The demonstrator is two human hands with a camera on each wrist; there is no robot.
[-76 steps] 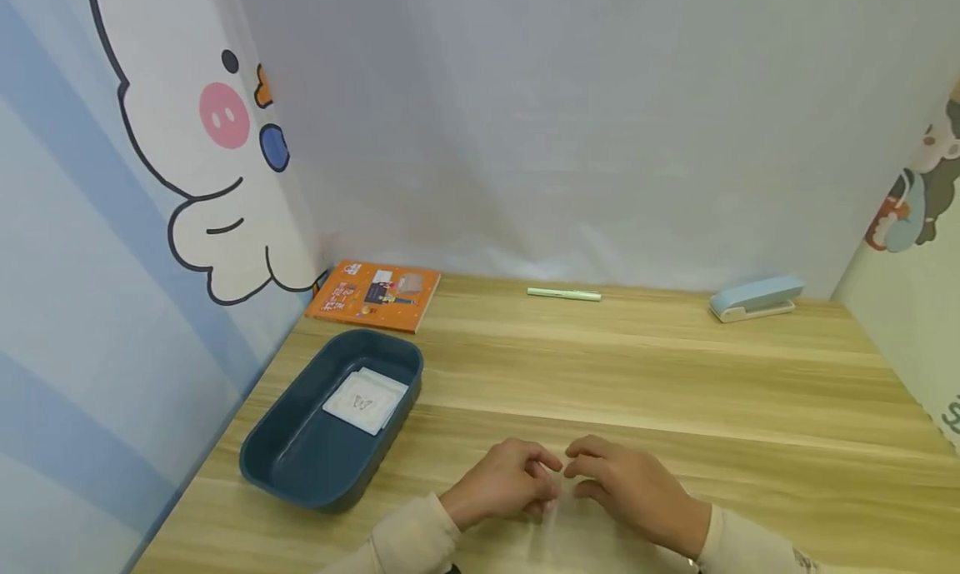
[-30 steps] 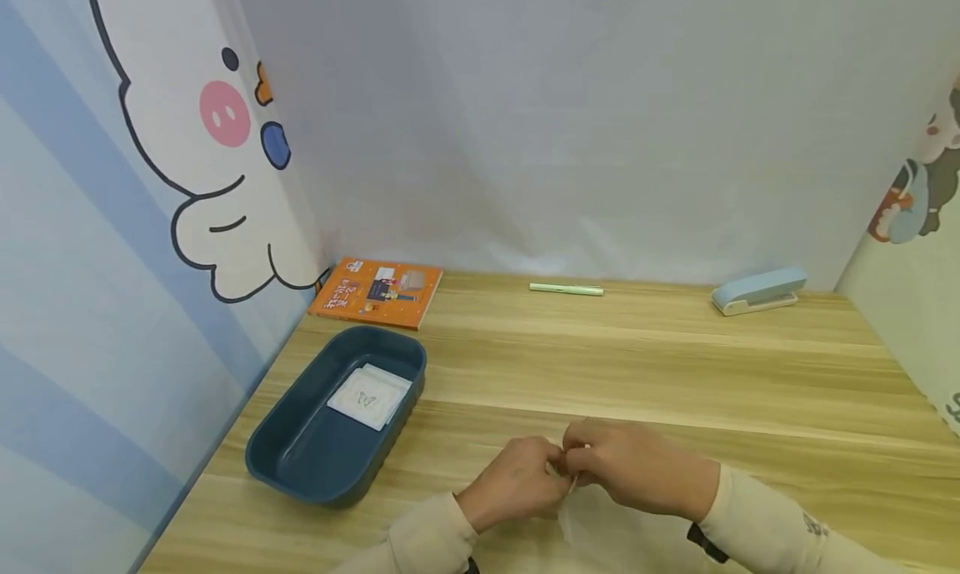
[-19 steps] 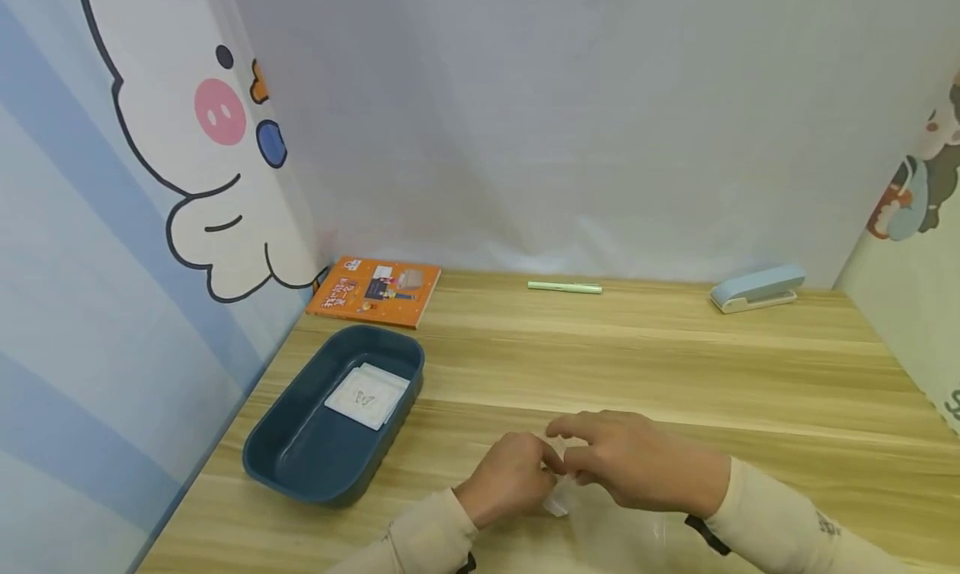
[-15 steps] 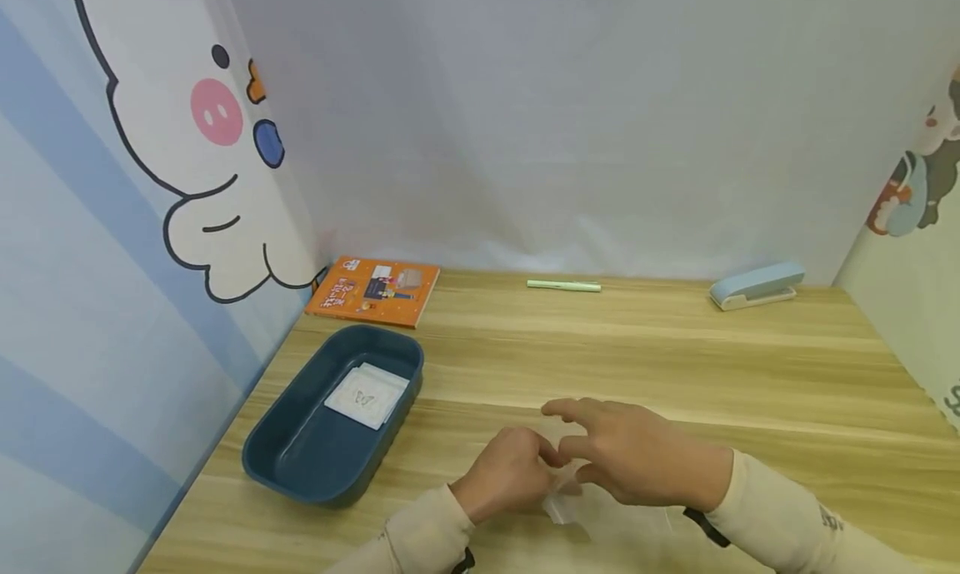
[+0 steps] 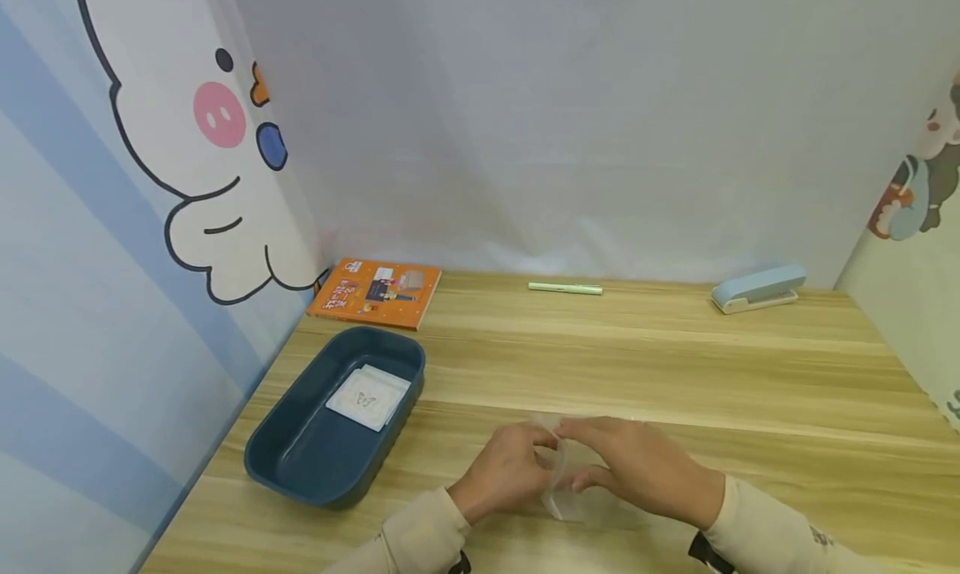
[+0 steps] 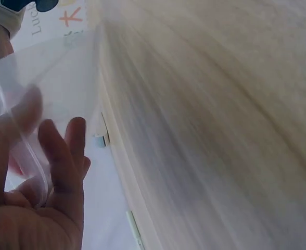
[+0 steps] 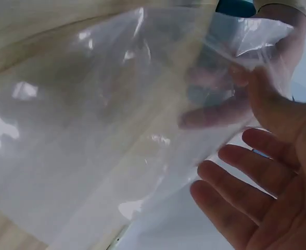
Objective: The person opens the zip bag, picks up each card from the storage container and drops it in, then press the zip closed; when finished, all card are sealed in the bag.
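A clear plastic bag (image 5: 562, 506) is between my hands above the near part of the table. My left hand (image 5: 507, 472) holds the bag's edge with bent fingers. In the left wrist view the film (image 6: 64, 73) covers my left thumb, and a seam line crosses the hand. My right hand (image 5: 647, 469) stands at the bag's other side, thumb and fingers spread apart. The right wrist view shows the bag (image 7: 96, 135) fanned out wide, my right thumb touching its edge and the other fingers fairly straight. Whether any fingertips are inside the bag I cannot tell.
To the left stands a dark blue bin (image 5: 288, 482) with white square packets (image 5: 367, 397) in it, the top one printed with a butterfly. Along the back lie an orange book (image 5: 378, 293), a light green pen (image 5: 565, 288) and a light blue stapler (image 5: 759, 288). Walls enclose the table (image 5: 637, 357).
My hands first worked close together at the bag's edge. Then the right fingers spread and came away from the left hand, and the bag's edge now shows more widely between the hands.
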